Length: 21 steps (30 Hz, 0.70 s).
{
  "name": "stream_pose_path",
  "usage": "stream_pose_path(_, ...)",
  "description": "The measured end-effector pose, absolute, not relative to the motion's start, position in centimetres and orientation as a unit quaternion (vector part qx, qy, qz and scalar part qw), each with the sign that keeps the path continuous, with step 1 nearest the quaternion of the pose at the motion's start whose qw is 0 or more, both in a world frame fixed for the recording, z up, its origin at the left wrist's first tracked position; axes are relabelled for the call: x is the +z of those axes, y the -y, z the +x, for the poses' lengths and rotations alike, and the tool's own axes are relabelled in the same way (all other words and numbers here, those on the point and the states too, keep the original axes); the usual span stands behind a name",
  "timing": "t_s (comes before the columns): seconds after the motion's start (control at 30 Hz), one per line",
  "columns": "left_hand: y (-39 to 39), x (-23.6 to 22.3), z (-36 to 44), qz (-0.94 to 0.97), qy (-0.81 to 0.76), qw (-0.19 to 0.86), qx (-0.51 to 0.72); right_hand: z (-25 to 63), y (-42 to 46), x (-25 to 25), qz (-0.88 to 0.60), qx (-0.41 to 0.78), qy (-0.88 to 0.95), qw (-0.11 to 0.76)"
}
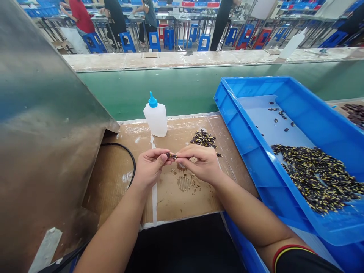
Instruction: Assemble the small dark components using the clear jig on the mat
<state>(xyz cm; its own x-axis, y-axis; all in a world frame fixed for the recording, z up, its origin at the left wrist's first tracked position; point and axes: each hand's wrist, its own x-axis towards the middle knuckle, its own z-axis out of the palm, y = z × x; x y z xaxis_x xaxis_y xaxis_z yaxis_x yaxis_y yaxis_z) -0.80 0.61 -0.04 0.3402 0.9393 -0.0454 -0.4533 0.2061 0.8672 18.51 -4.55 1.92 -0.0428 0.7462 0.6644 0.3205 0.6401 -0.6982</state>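
Note:
My left hand (150, 165) and my right hand (199, 161) meet over the cardboard-covered bench (176, 189). Together they pinch one small dark part (171, 155) between their fingertips, fingers closed on it from both sides. Just behind the hands lies a little heap of the same dark, yellow-flecked parts (203, 138). A white squeeze bottle with a blue nozzle (155, 115) stands upright further back, left of the heap.
A large blue crate (236, 125) on the right holds a big pile of dark parts (315, 176). A metal housing (42, 125) fills the left, with a black cable (127, 155) beside it. A green conveyor wall (176, 89) runs behind; people sit at far tables.

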Motion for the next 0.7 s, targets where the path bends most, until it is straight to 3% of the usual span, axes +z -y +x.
stream_pose_path(0.7, -0.54, -0.13, -1.11, 0.436, -0.300, 0.700, 0.480, 18.49, 4.34, 1.64, -0.360, 0.156, 0.706, 0.589)
